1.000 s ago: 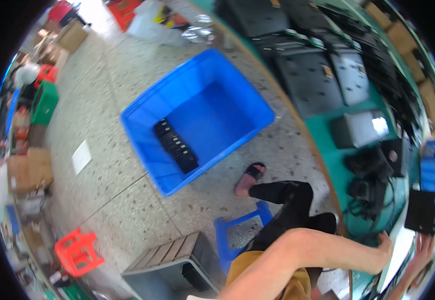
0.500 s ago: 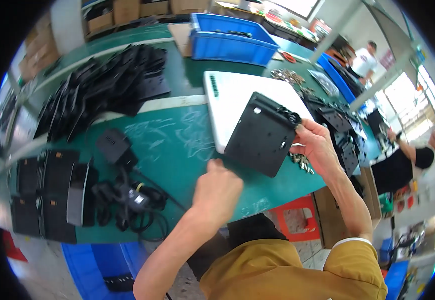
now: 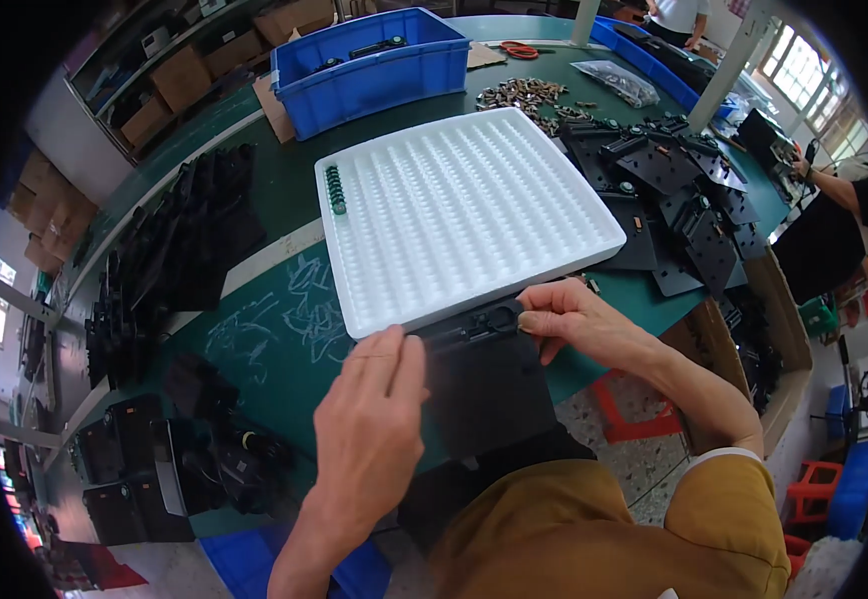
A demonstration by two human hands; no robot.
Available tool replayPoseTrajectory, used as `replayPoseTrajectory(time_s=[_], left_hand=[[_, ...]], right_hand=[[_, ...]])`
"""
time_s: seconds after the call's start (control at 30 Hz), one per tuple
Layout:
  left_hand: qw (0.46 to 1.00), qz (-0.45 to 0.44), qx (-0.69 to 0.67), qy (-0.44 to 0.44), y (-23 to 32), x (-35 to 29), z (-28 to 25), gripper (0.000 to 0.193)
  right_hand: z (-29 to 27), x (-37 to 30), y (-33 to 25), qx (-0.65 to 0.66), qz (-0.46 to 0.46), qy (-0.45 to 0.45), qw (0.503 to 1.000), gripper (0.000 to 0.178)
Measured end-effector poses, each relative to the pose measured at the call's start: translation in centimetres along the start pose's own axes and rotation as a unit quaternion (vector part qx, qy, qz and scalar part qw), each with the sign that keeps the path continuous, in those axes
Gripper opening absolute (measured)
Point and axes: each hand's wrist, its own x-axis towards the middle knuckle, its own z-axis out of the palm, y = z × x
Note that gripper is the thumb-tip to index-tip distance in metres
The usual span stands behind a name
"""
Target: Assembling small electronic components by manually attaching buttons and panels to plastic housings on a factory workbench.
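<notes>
Black plate: it is up in front of the person's body, at the near edge of the green bench, with its mechanism side toward the white tray; whether plate and tray touch, I can't tell from here.
Right hand: this one pinches the plate's far right corner between thumb and fingers, beside the dark ring-shaped fitting.
Left hand: this one has its fingertips at the far left corner; the thumb is hidden, so I can't tell whether it grips.
Drop risk: the near end seems to reach over the lap, so a slip of that corner pinch could send the plate down.
Tray risk: a bump from the plate could shift the tray and unsettle the row of green coils in its left corner.
Right side: overlapping black plates crowd the tray's edge and could snag the right forearm.
Left side: the dark adapter and cables lie near the left forearm and might catch it.
Far side: a heap of small metal pieces and a blue bin hem the tray in.
</notes>
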Motion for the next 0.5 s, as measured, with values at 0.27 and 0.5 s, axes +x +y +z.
replayPoseTrajectory(time_s=[0.27, 0.5], left_hand=[[0.997, 0.057, 0.003, -0.042, 2.0, 0.0, 3.6, 0.049], [0.996, 0.026, -0.006, -0.082, 1.7, -0.8, 4.5, 0.051]], right_hand=[[1.4, 0.7, -0.1, -0.068, -0.006, -0.004, 0.998, 0.025], [1.4, 1.1, -4.2, -0.339, -0.120, -0.029, 0.933, 0.015]])
